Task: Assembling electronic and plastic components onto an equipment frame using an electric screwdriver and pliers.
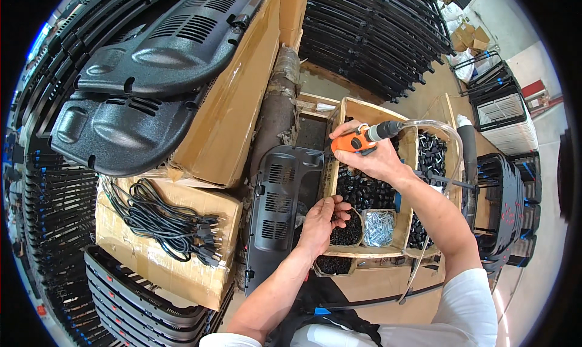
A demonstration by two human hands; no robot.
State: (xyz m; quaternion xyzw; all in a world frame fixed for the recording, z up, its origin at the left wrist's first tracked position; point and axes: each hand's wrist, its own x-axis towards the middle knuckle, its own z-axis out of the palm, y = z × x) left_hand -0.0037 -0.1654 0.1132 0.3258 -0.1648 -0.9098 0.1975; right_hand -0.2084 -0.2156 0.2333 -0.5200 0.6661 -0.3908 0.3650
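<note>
My right hand is wrapped round an orange and black air screwdriver, with a clear hose curving away from its black end. The tool's tip is hard to make out. Below and to the left, my left hand has its fingers curled in at the edge of a small box of black screws; what they hold, if anything, is too small to tell. A black vented plastic cover lies just left of both hands. Silver screws fill a neighbouring small box.
Black knobs or feet and bolts fill a wooden bin. Left, black covers lie on a tall carton; coiled power cords rest on a lower carton. Black frames are stacked behind.
</note>
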